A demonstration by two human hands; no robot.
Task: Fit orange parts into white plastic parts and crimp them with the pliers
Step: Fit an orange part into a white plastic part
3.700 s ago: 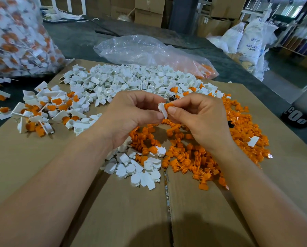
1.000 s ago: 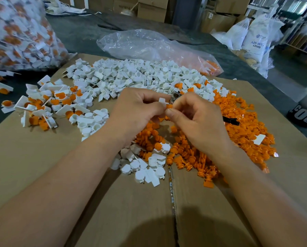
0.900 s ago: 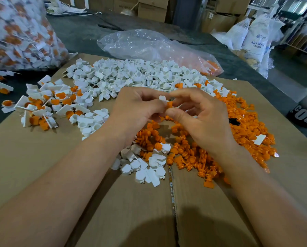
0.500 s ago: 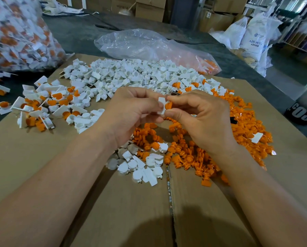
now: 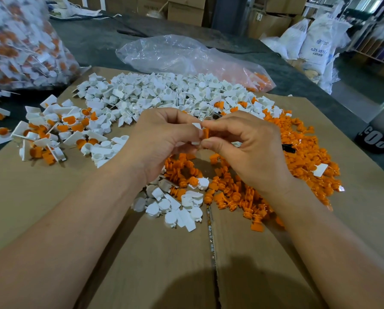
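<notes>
Currently pinching one white plastic part (image 5: 196, 127) in the left hand (image 5: 162, 141) and pressing one orange part (image 5: 206, 133) into it with the pinching right hand (image 5: 251, 150) above the surface (image 5: 53, 208), with a small fitted batch (image 5: 53, 134) lying far left, large loose piles (image 5: 164, 92) awaiting fitting, and crimping pending.

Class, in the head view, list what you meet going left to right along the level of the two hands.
Heap of assembled white-and-orange pieces → left hand → held white part → held orange part → right hand → lone white part on the orange pile
</notes>
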